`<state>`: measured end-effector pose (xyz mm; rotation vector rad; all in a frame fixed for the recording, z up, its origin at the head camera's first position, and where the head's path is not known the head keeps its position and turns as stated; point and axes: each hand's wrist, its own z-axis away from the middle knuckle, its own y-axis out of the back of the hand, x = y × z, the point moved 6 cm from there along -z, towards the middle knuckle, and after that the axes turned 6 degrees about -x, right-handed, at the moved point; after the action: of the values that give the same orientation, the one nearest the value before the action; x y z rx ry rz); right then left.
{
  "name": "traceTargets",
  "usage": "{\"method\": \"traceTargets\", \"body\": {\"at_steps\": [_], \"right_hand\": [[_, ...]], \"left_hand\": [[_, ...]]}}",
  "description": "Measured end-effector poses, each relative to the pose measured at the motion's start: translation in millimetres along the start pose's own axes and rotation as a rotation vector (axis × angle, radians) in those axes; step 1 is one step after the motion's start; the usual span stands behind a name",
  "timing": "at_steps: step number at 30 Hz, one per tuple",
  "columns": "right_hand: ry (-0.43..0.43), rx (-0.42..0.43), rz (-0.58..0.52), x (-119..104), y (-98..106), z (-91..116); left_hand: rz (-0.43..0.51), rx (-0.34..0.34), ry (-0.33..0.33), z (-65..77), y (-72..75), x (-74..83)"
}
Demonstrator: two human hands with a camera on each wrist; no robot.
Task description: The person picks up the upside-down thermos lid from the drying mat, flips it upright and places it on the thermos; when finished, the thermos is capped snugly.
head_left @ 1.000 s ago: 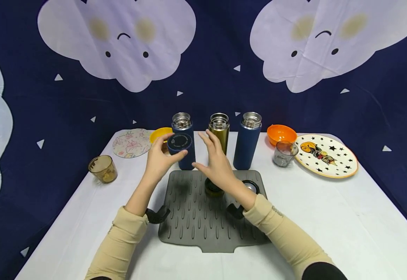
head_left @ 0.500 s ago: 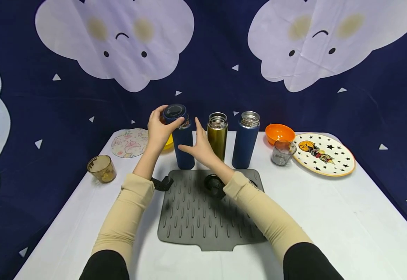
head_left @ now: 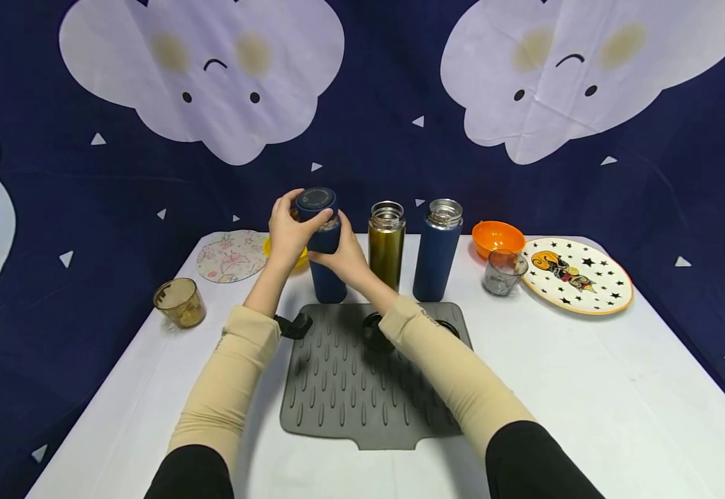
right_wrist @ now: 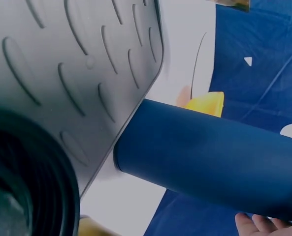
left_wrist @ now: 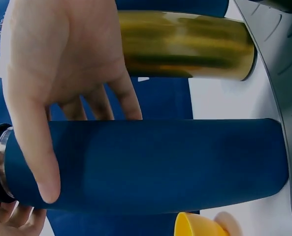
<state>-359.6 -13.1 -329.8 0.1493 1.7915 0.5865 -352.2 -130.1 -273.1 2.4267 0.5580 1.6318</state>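
A dark blue flask (head_left: 328, 281) stands upright just behind the grey mat. At its top my left hand (head_left: 286, 232) holds the blue screw lid (head_left: 316, 199) over the steel neck, thumb in front. My right hand (head_left: 348, 262) grips the flask's upper body from the right. In the left wrist view, the right thumb lies across the flask and its other fingers pass behind. Left fingertips (left_wrist: 18, 219) show below the lid there, near the steel collar. The right wrist view catches the flask's lower body and a few right fingertips (right_wrist: 261, 223).
A gold flask (head_left: 387, 249) and another blue flask (head_left: 437, 256), both lidless, stand to the right. Two lids, one black (head_left: 375, 334), lie on the grey mat (head_left: 337, 409). Bowls in yellow (head_left: 303, 258) and orange (head_left: 498, 238), glass cups (head_left: 180, 302) and plates (head_left: 577, 277) flank them.
My left hand has carried the lid up and back onto the flask's top. My right hand has moved left from in front of the gold flask and now grips the blue flask.
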Motion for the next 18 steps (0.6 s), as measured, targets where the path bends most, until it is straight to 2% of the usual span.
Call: {"method": "traceTargets", "body": {"at_steps": [5, 12, 18], "right_hand": [[-0.006, 0.015, -0.012, 2.4, -2.3, -3.3], [0.001, 0.012, 0.015, 5.1, -4.0, -3.8], [-0.003, 0.008, 0.024, 6.4, -3.4, -2.8]], "left_hand": [[0.004, -0.011, 0.015, 1.1, -4.0, -2.9], [0.113, -0.005, 0.017, 3.7, -5.4, -13.6], [0.152, -0.05, -0.045, 1.0, -6.6, -19.4]]}}
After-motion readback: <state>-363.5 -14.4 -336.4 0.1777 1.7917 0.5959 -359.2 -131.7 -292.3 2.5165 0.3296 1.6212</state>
